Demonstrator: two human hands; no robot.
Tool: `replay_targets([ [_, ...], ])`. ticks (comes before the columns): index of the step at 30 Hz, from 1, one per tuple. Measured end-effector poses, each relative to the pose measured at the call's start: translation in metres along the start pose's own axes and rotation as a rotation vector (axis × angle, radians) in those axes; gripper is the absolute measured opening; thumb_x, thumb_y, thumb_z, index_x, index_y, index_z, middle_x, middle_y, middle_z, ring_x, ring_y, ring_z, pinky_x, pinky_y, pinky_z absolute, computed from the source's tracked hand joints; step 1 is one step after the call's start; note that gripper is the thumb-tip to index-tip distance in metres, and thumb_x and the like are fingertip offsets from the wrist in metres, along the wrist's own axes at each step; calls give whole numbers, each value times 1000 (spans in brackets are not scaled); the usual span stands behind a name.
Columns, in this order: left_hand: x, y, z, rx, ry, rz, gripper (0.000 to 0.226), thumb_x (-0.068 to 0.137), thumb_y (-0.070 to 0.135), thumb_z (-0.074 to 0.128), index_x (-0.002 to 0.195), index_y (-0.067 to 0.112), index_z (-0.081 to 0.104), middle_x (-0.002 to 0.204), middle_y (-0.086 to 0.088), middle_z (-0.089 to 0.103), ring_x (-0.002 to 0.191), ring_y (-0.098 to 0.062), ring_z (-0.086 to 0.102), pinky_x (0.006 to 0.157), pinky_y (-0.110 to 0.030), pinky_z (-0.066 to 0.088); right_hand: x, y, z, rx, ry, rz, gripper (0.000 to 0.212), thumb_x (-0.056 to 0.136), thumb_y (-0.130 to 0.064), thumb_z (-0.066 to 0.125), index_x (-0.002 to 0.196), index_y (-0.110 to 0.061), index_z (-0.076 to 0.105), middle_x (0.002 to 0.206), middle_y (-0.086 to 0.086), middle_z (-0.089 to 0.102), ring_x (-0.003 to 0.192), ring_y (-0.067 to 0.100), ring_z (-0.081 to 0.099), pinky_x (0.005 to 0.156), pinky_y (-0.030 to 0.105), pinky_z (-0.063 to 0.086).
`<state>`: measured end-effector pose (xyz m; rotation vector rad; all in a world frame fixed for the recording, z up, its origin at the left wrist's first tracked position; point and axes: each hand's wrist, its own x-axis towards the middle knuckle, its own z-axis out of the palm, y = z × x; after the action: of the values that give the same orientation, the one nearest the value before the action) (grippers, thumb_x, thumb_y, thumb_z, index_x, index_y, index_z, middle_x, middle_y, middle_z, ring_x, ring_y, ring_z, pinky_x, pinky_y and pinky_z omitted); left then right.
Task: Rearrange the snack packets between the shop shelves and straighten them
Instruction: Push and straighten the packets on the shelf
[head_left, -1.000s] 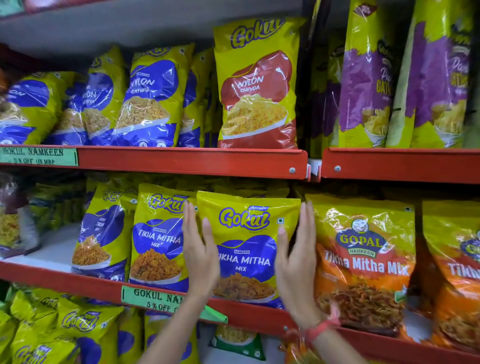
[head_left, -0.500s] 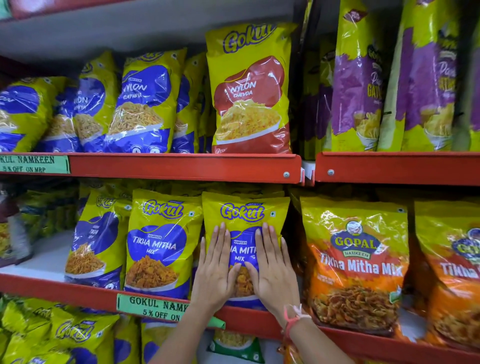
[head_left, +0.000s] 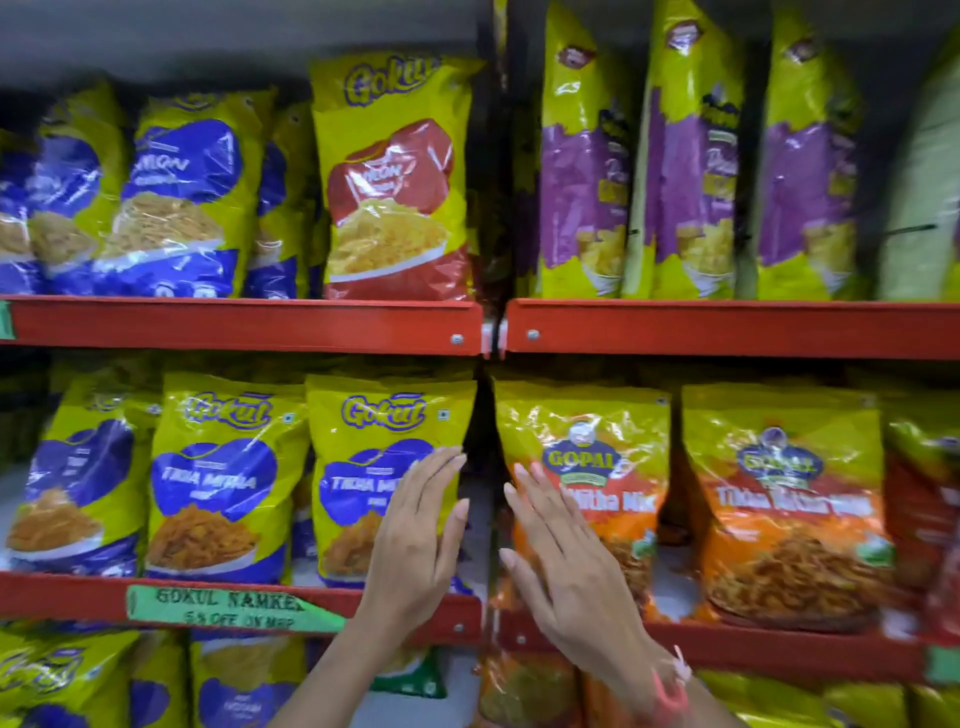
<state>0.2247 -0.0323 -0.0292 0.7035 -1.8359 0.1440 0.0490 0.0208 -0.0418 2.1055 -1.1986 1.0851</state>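
Your right hand (head_left: 571, 566) is shifting from the Gokul Tikha Mitha packet (head_left: 374, 467) to the Gopal packet (head_left: 597, 467) at lower centre; your left hand (head_left: 421, 540) is resting flat there, both open-palmed, gripping nothing.

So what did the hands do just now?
Both hands slid right. The left hand went from the middle of the Gokul Tikha Mitha packet to its right edge. The right hand left that packet and now lies flat on the orange Gopal packet. Neither grips anything. The packets stayed standing on their shelves.

Head view, close, facing shelves (head_left: 239, 322) squarely (slightly blurred).
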Motion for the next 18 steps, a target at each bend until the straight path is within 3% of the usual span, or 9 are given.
replay_targets([
  [3,21,42,37,-141,30,12,43,100,35,31,124,11,58,127,5,57,123,-4,49,106,-18,36,-18,41,-39,55,111,83,45,102,-36,39,141,-17,49,151,-6,45,145,10,35,121,31,23],
  [7,48,106,103,-303,8,-8,38,97,34,38,116,14,63,116,3,66,113,-7,59,97,-21,43,-38,107,-96,79,321,271,38,100,-36,41,124,-16,63,128,-7,61,127,11,54,112,22,34],
  [10,61,148,149,-317,-25,-88,37,98,33,39,121,16,62,120,2,67,114,-10,60,96,-24,44,-50,151,-138,121,477,473,34,97,-36,43,120,-20,62,118,-6,61,113,7,54,99,3,32],
  [12,67,170,176,-239,-50,-189,39,99,29,38,130,13,56,129,-2,63,119,-17,58,97,-25,41,-61,183,-156,128,498,616,40,96,-37,44,125,-14,59,120,-1,60,112,5,52,92,-2,29],
  [15,70,194,204,-186,-77,-385,50,101,27,32,147,9,29,152,-7,39,139,-21,38,109,-24,28,-74,227,-165,150,415,767,59,91,-46,45,134,-6,52,135,10,57,127,23,51,100,17,32],
  [18,73,200,217,-181,-38,-408,56,101,29,28,151,11,11,160,-5,15,149,-18,12,114,-20,11,-70,247,-161,457,359,923,57,92,-39,58,140,-9,49,142,10,56,133,24,50,109,31,35],
])
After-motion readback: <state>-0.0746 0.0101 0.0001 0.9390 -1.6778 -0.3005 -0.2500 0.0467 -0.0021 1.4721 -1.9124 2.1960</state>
